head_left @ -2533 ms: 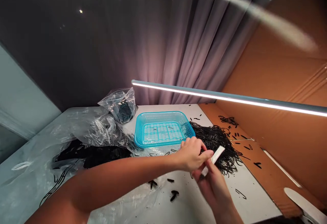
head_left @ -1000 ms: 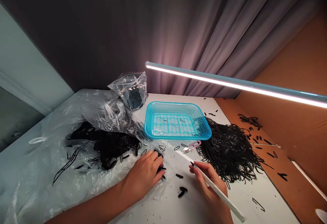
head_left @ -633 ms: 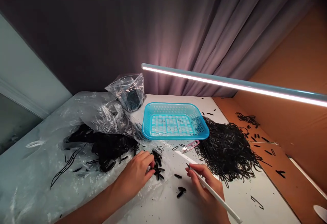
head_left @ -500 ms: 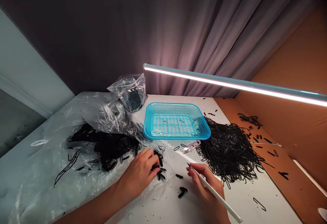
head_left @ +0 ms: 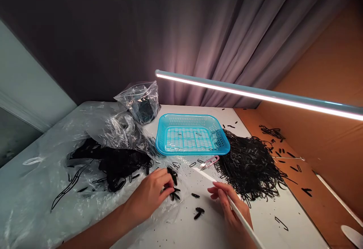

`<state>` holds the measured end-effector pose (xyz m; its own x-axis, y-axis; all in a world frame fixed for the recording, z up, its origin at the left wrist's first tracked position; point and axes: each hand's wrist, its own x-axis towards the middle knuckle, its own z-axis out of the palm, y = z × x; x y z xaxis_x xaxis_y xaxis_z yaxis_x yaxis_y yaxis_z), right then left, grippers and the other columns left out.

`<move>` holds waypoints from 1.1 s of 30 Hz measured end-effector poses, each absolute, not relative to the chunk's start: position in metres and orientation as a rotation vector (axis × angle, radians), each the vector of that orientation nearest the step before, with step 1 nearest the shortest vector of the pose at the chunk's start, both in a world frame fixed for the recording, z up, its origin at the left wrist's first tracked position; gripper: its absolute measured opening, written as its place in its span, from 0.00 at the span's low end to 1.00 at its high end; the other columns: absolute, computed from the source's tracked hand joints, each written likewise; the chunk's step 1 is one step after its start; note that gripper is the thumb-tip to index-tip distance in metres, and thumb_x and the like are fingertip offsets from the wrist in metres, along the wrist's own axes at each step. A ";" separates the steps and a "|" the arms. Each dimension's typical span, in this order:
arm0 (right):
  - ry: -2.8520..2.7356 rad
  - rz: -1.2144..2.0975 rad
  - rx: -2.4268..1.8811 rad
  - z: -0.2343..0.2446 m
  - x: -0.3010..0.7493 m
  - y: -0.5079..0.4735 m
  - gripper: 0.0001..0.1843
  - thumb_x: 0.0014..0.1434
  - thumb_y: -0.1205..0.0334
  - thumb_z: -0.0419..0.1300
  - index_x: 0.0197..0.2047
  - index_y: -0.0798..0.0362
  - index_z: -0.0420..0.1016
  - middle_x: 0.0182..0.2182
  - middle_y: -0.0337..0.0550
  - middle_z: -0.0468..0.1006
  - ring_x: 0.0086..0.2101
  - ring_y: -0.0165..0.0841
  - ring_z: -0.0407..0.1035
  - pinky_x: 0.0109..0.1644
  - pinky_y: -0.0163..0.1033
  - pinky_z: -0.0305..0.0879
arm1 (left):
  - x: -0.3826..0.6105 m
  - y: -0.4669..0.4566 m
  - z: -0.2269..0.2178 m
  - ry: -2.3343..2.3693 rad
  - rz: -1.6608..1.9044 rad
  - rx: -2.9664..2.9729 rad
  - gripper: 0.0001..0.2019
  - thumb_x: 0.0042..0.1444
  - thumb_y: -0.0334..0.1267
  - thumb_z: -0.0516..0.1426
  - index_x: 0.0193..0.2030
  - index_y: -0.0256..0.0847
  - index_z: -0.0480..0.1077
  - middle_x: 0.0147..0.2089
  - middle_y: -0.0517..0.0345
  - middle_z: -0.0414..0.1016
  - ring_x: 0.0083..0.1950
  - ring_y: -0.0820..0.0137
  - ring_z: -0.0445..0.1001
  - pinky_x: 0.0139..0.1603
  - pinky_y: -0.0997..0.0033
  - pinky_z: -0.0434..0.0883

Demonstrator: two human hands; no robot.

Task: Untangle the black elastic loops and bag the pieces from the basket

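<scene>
Left hand on the clear plastic sheet, fingers curled down at a small heap of black pieces; thumb and index bent toward each other, can't tell whether a piece is pinched between them. Right hand grasps a white stick, slanting back past the thumb toward the bottom edge (front end hidden by the fingers); index and thumb extended, other fingers partly folded. Just ahead of that hand, a white strip lies flat on the white table. A few loose black bits sit between the hands.

Blue basket beyond both hands, a few small loops inside. Pink-handled snips lie near its front right corner. Big tangle of black loops to the right of the basket, close to the right hand. Black bundle left of the left hand, partly under crumpled plastic; zip bag with dark contents behind it. Lit tube lamp crosses above.
</scene>
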<state>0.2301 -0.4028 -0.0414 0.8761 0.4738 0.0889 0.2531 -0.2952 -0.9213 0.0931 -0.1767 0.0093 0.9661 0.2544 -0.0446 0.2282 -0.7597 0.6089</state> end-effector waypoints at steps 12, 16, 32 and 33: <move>-1.123 0.143 -2.013 -0.073 0.226 -0.383 0.15 0.66 0.55 0.50 0.28 0.49 0.63 0.32 0.45 0.77 0.32 0.38 0.71 0.34 0.41 0.67 | 0.054 -0.180 0.006 0.456 0.056 2.383 0.05 0.61 0.30 0.55 0.36 0.43 0.70 0.37 0.62 0.72 0.37 0.69 0.70 0.37 0.70 0.64; -1.208 -0.017 -2.077 -0.067 0.226 -0.380 0.13 0.66 0.59 0.50 0.29 0.49 0.65 0.25 0.41 0.73 0.28 0.37 0.67 0.36 0.42 0.63 | 0.059 -0.189 0.013 0.450 0.067 2.317 0.06 0.58 0.28 0.57 0.37 0.44 0.70 0.39 0.61 0.73 0.40 0.68 0.71 0.37 0.71 0.66; -1.348 0.032 -2.199 -0.027 0.249 -0.397 0.06 0.64 0.64 0.57 0.45 0.49 0.68 0.36 0.43 0.75 0.36 0.38 0.70 0.40 0.41 0.65 | 0.088 -0.193 0.011 0.301 0.126 2.384 0.09 0.61 0.28 0.57 0.45 0.46 0.72 0.43 0.58 0.70 0.44 0.66 0.72 0.44 0.66 0.70; -1.426 -0.009 -2.259 -0.025 0.255 -0.402 0.09 0.63 0.66 0.57 0.48 0.48 0.69 0.36 0.43 0.75 0.37 0.39 0.70 0.42 0.42 0.64 | 0.092 -0.194 0.012 0.273 0.119 2.398 0.09 0.60 0.28 0.58 0.44 0.46 0.72 0.43 0.58 0.70 0.45 0.65 0.72 0.45 0.66 0.69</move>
